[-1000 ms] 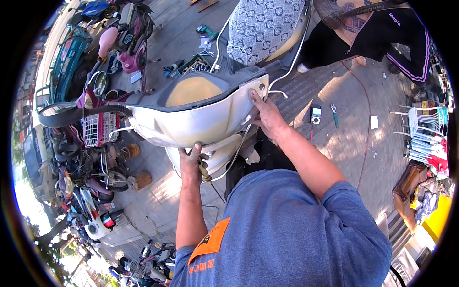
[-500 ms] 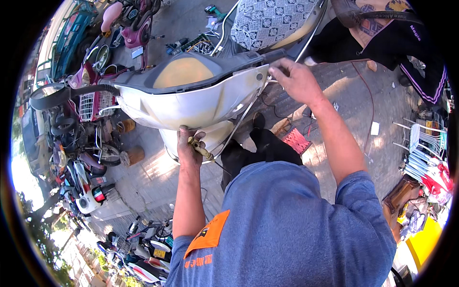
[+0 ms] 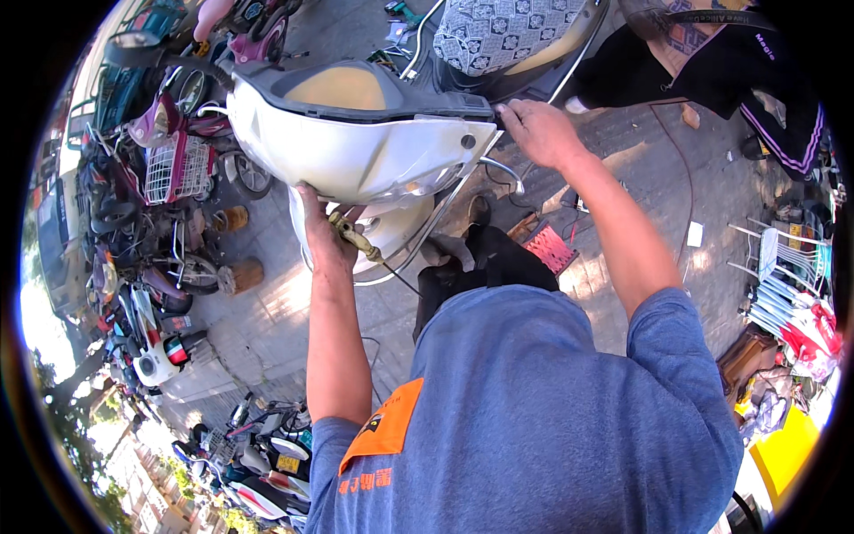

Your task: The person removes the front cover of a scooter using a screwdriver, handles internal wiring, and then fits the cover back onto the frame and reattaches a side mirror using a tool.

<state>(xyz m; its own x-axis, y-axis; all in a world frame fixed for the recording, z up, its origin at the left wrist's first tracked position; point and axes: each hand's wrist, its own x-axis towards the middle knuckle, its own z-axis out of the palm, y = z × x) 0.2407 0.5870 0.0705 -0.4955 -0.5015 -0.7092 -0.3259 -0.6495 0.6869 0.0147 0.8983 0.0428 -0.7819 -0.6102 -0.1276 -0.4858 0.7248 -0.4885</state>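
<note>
Against the crosswise white panel [image 3: 347, 156], my left grip [image 3: 324, 230] is clasping a yellow tool [image 3: 358, 238]; my right grip [image 3: 543, 133] is half curling by the panel's right end, hold unclear.

The left hand [image 3: 322, 230] and the right hand [image 3: 541, 133] are well apart, the right one farther forward. The left thumb points forward, the other fingers curled in to its right; the left forearm [image 3: 338, 351] runs almost straight back from the hand, its wrist nearly straight. The right hand shows its back, fingers bent and pointing leftward, while the right forearm [image 3: 618, 227] slants back and outward from it, elbow well right of both hands
</note>
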